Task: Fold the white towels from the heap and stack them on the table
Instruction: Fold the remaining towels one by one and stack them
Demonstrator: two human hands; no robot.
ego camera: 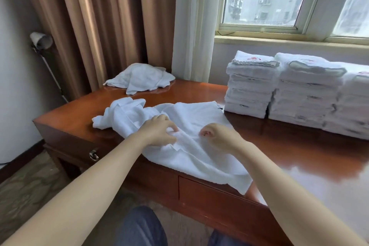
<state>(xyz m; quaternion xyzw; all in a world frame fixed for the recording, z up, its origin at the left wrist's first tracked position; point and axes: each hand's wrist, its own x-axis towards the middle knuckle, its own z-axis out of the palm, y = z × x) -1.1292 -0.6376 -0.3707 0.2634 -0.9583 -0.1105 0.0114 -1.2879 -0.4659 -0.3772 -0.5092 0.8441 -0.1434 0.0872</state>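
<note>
A crumpled white towel [185,146] lies spread over the front of the wooden table [299,156], one corner hanging over the edge. My left hand [159,130] pinches a ridge of this towel near its middle. My right hand [217,134] is curled beside it on the cloth, with a bit of red embroidery showing at the fingers; whether it holds cloth is unclear. A small heap of unfolded white towels [139,78] sits at the table's far left corner. Stacks of folded white towels [251,86] stand at the back right.
More folded stacks [307,90] extend rightward under the window [279,6]. Brown curtains [95,16] and a white sheer hang behind the table. A drawer handle [93,155] sits on the table's left front. A lamp [41,41] stands at the left wall.
</note>
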